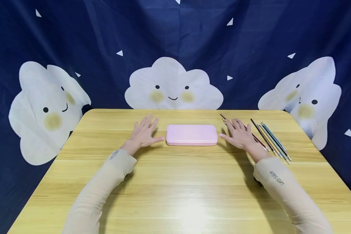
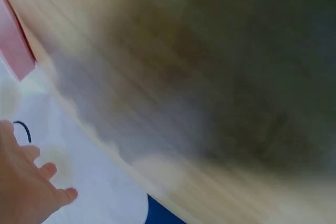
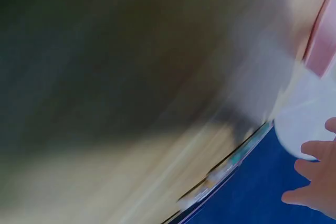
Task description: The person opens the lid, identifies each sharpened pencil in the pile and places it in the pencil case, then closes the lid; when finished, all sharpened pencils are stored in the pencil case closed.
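A closed pink pencil case [image 1: 191, 135] lies flat near the far side of the wooden table. To its left is my left hand [image 1: 144, 132], fingers spread and straight, the thumb pointing at the case's left end. My right hand [image 1: 238, 134] is spread in the same way on the other side, its thumb close to the case's right end. Several pencils [image 1: 270, 139] lie side by side to the right, and the right hand overlaps some of them in the head view. In the left wrist view, the case [image 2: 14, 43] shows beyond the left hand [image 2: 26, 182]. Both hands hold nothing.
The wooden table [image 1: 175, 182] has rounded far corners. Behind it hangs a dark blue cloth [image 1: 105, 26] printed with smiling white clouds and small white triangles. Light glares off the table's near middle.
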{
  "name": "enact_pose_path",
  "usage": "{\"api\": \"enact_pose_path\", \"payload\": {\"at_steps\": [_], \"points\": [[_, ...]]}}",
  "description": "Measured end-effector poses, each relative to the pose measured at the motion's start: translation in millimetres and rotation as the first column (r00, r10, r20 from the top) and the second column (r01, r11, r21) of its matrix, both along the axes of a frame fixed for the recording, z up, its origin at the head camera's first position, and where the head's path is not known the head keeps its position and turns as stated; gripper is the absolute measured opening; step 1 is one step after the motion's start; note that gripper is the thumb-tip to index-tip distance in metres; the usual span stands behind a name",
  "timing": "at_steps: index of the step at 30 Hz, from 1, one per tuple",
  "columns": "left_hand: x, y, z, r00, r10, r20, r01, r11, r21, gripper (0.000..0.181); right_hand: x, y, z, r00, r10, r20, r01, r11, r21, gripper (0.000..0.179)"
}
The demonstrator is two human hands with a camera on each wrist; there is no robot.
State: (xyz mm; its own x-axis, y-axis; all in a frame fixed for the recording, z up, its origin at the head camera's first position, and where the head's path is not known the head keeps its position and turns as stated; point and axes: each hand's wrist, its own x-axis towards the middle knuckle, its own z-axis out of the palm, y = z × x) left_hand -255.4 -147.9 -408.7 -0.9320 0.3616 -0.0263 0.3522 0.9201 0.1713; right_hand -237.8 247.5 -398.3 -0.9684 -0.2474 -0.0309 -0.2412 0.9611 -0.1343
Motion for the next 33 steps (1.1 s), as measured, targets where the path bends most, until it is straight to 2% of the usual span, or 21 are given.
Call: {"api": "enact_pose_path", "payload": {"at_steps": [7, 12, 17, 21, 29, 33], "points": [[-4.4, 12.3, 4.1, 0.991, -0.132, 0.007, 0.132, 0.990, -0.053, 0.098, -6.5, -40.3, 4.0, 0.992, 0.100, 0.072, -0.099, 0.995, -0.016, 0.079], [-8.5, 23.4, 6.1, 0.974, -0.221, 0.049, 0.220, 0.975, 0.014, 0.098, -9.4, -66.2, 3.5, 0.981, 0.171, 0.089, -0.171, 0.985, -0.009, 0.077], [-10.8, 33.4, 4.1, 0.958, -0.277, 0.073, 0.277, 0.961, 0.013, 0.092, -10.8, -82.0, 0.7, 0.961, 0.261, 0.091, -0.258, 0.965, -0.039, 0.077], [-13.1, 39.1, 2.2, 0.953, -0.290, 0.091, 0.291, 0.957, 0.002, 0.090, -10.3, -88.2, -2.8, 0.944, 0.316, 0.092, -0.317, 0.948, -0.014, 0.076], [-15.8, 40.3, 2.4, 0.952, -0.248, 0.177, 0.245, 0.969, 0.042, 0.093, -7.0, -99.5, -8.9, 0.928, 0.368, 0.058, -0.373, 0.919, 0.124, 0.081], [-15.8, 40.1, -0.5, 0.952, -0.257, 0.163, 0.246, 0.966, 0.084, 0.091, -4.6, -105.6, -9.7, 0.908, 0.420, -0.015, -0.403, 0.880, 0.254, 0.079]]}}
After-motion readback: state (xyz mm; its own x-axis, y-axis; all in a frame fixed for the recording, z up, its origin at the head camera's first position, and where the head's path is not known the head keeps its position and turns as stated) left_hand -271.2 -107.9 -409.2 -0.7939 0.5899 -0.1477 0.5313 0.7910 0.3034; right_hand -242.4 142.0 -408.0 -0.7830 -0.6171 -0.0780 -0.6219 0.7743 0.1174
